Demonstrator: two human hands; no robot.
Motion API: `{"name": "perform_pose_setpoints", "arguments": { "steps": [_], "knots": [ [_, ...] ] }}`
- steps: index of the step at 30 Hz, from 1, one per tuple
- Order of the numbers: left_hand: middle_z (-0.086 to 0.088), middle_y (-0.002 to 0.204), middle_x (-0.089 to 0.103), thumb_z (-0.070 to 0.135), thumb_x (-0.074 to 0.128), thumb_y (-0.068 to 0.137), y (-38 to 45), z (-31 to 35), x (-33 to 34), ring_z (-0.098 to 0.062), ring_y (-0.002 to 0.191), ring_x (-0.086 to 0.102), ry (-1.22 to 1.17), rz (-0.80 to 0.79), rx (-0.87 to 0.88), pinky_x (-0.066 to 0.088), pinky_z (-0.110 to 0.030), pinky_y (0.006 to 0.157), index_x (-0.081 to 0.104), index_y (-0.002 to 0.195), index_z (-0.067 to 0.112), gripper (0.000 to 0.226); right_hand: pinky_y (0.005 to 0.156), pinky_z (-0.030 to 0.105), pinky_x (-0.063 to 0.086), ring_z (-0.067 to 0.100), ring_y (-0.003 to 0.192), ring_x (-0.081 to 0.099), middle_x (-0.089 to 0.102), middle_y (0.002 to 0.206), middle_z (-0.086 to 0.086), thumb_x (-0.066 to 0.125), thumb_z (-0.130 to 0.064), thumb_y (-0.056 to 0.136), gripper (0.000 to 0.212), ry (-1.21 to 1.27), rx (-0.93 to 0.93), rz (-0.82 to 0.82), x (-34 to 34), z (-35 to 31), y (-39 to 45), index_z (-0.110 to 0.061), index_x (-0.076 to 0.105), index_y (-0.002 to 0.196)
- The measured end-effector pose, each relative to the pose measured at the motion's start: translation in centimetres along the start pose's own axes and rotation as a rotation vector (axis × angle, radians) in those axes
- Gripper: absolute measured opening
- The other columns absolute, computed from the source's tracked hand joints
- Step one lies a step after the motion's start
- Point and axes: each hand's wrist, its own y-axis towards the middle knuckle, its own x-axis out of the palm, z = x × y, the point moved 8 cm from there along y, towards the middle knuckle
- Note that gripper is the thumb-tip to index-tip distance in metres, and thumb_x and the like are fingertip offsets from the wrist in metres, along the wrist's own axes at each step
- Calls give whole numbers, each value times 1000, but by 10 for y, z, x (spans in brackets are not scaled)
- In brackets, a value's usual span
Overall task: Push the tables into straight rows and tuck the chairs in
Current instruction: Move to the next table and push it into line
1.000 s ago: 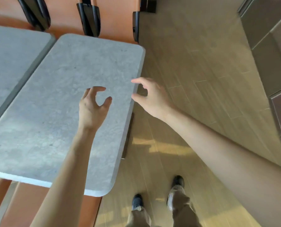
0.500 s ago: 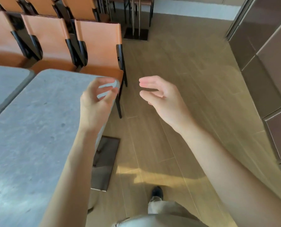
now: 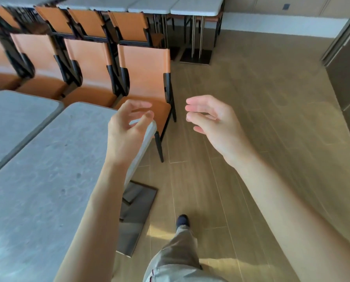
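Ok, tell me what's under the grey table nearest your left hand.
Under the grey table a dark flat base plate rests on the wood floor. The tabletop and left forearm cover its post and anything further beneath.

We see a tan wood-plank floor (image 3: 241,102) with a bright patch of sunlight near the bottom. A white baseboard wall (image 3: 282,27) runs along the far side. At right stands a dark brown panelled cabinet (image 3: 349,74).

Head-worn camera looks forward and down, close over both arms.
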Motion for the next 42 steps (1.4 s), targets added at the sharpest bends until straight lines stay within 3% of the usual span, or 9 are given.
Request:
{"name": "perform_pose_setpoints", "arguments": {
  "steps": [7, 16, 21, 25, 31, 39, 42],
  "knots": [
    [17, 100, 72, 20, 64, 97, 64, -29, -7, -1, 98, 66, 12, 99, -48, 49, -18, 84, 70, 104, 28, 12, 101, 40, 53, 4, 106, 67, 71, 111, -11, 65, -18, 94, 23, -23, -45, -128, 25, -3, 78, -27, 68, 115],
    [17, 96, 72, 19, 63, 96, 150, -92, -56, -5, 97, 67, 30, 312, -184, 50, -24, 86, 72, 98, 31, 15, 102, 43, 52, 6, 107, 66, 71, 108, -11, 64, -19, 95, 17, -69, -81, -367, 107, -7, 216, -27, 69, 109],
    [15, 97, 73, 17, 62, 95, 191, -122, -91, -2, 91, 67, 44, 449, -265, 47, -18, 79, 72, 94, 33, 19, 102, 44, 51, 6, 108, 65, 72, 107, -14, 64, -23, 95, 15, -99, -118, -560, 173, -15, 280, -30, 70, 106],
    [13, 92, 73, 16, 63, 96, 213, -136, -96, 8, 77, 65, 127, 461, -355, 39, -4, 60, 73, 97, 27, 15, 101, 45, 52, 7, 105, 67, 73, 103, -12, 63, -18, 94, 15, -39, -88, -604, 211, -11, 314, -27, 72, 102],
    [10, 85, 76, 17, 64, 94, 217, -165, -123, 5, 72, 65, 139, 577, -499, 41, -7, 56, 74, 91, 30, 16, 100, 42, 53, 5, 103, 66, 72, 99, -15, 64, -20, 94, 12, 6, -72, -781, 285, 1, 337, -26, 72, 100],
    [1, 83, 76, 24, 66, 94, 232, -210, -127, -24, 86, 68, 163, 733, -673, 45, -20, 60, 73, 90, 30, 10, 99, 43, 53, 6, 106, 66, 72, 104, -14, 64, -30, 89, 12, -3, -20, -1020, 350, 37, 375, -33, 71, 99],
    [4, 84, 77, 25, 66, 95, 249, -223, -119, -12, 81, 69, 175, 831, -716, 44, -14, 58, 73, 90, 32, 11, 93, 28, 54, 3, 103, 65, 71, 103, -16, 64, -26, 93, 12, -34, -20, -1111, 365, 55, 401, -31, 70, 102]
  ]
}}
